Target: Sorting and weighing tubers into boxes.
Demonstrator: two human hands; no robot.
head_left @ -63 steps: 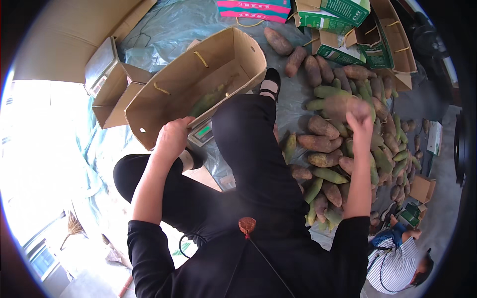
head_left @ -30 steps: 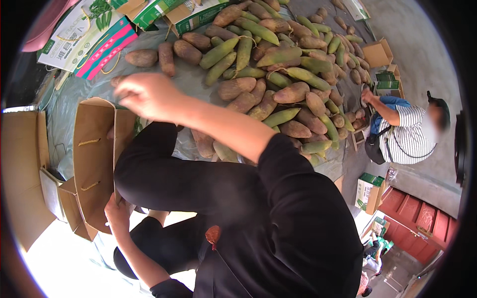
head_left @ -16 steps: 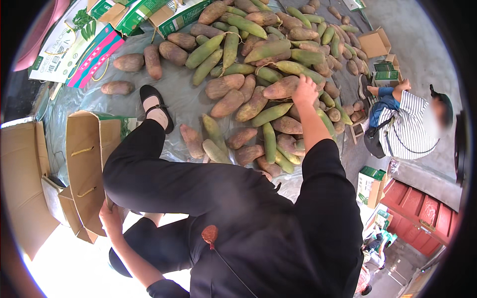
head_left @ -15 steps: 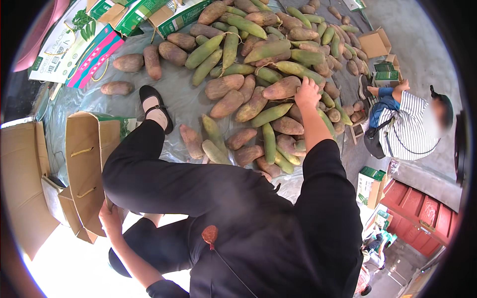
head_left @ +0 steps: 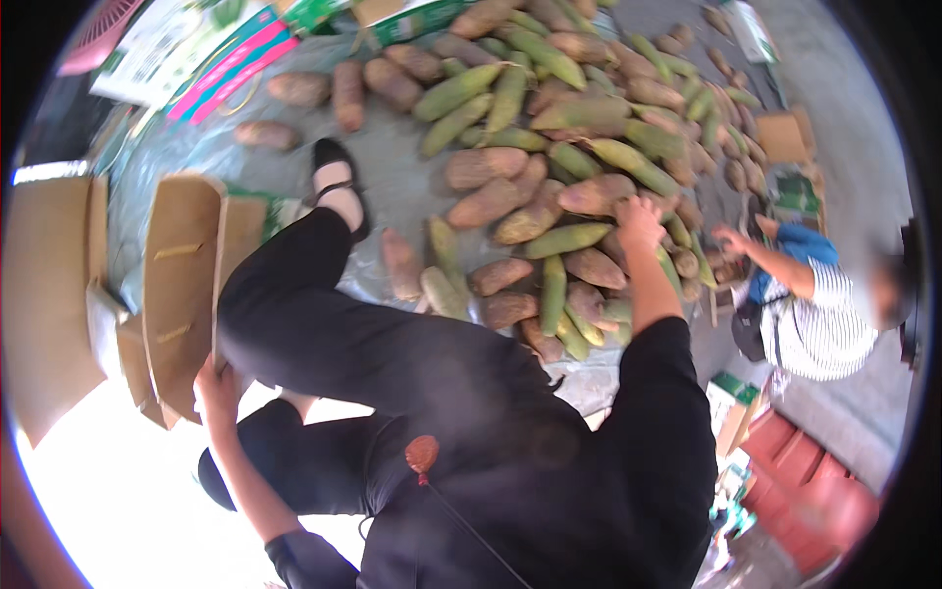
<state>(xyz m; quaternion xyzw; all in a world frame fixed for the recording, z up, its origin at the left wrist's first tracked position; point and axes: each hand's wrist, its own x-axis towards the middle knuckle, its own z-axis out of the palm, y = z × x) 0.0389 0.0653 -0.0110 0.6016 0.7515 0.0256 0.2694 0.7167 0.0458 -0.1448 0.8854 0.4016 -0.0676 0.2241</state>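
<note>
A large heap of long radishes, some green and some coated brownish, spreads over a sheet on the floor in front of me. My right hand reaches into it, its fingers closed at the right end of a brownish radish. Just below, a green radish lies against others. At the left, my left hand grips the near edge of an open cardboard box, beside my bent knee. Part of its thumb and fingers is hidden by the box wall.
My foot in a black shoe rests on the plastic sheet. Another cardboard piece stands far left. Green-and-white cartons and a striped bag lie behind. At the right, a person in a striped shirt sits by the heap.
The whole view has shifted, with the heap now further right and higher. My hands stay at the radish and the box. The person at the right has stretched an arm toward the heap.
</note>
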